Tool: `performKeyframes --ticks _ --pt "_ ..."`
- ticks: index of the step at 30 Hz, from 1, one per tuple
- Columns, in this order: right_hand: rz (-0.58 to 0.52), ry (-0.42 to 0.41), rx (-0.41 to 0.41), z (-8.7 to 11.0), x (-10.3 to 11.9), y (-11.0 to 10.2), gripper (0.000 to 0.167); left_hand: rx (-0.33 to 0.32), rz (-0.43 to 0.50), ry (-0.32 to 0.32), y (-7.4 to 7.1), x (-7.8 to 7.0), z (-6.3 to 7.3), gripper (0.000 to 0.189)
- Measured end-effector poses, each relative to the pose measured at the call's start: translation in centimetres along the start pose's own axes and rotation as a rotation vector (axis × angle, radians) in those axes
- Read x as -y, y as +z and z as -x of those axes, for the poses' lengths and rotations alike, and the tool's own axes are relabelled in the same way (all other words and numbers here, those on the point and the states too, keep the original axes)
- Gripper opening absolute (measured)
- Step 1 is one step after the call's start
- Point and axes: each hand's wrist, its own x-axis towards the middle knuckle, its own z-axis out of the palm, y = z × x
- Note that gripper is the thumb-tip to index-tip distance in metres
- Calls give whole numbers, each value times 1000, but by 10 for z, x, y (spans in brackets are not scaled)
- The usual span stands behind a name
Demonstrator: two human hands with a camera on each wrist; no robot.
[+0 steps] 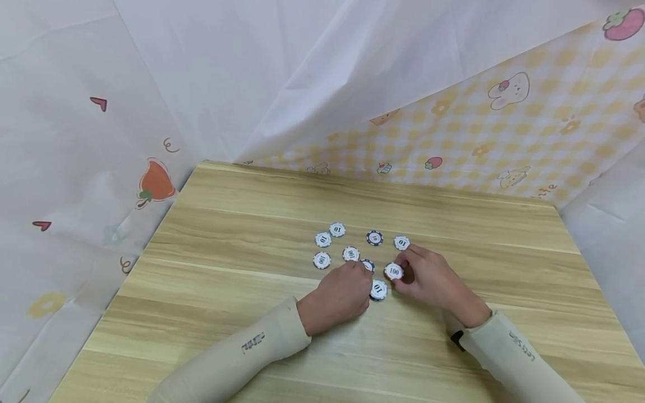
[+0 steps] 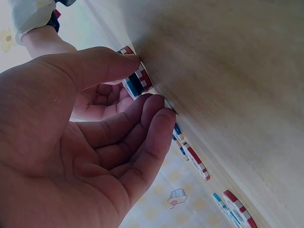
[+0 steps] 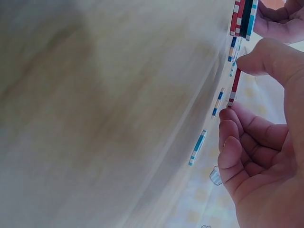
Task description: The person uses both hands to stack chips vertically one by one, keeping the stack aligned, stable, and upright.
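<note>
My right hand (image 1: 428,277) pinches a red-edged poker chip (image 1: 394,271) marked 100 between thumb and fingertips. In the right wrist view that chip (image 3: 234,88) is edge-on, with the thumb above it and the fingertips below. Beside it, my left hand (image 1: 340,296) holds a small stack of poker chips (image 1: 379,289) with its thumb and curled fingers. A white face marked 10 tops the stack. Red, dark and teal edges show in the stack (image 3: 243,19) in the right wrist view. A dark-edged chip (image 1: 368,266) is partly hidden behind the left hand's knuckles.
Loose chips lie on the wooden table (image 1: 242,224) beyond the hands: a teal-edged chip (image 1: 401,242), a dark blue chip (image 1: 374,238), a red-edged chip (image 1: 351,254) and several at the left, including a 100 chip (image 1: 322,260). A patterned cloth (image 1: 453,151) hangs behind the table.
</note>
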Motion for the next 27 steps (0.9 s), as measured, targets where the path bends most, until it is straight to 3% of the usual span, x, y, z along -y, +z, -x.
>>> performKeyframes --ticks 27 --pt "-16 -59 -14 3 16 -1 29 24 -11 -8 -2 -1 -1 20"
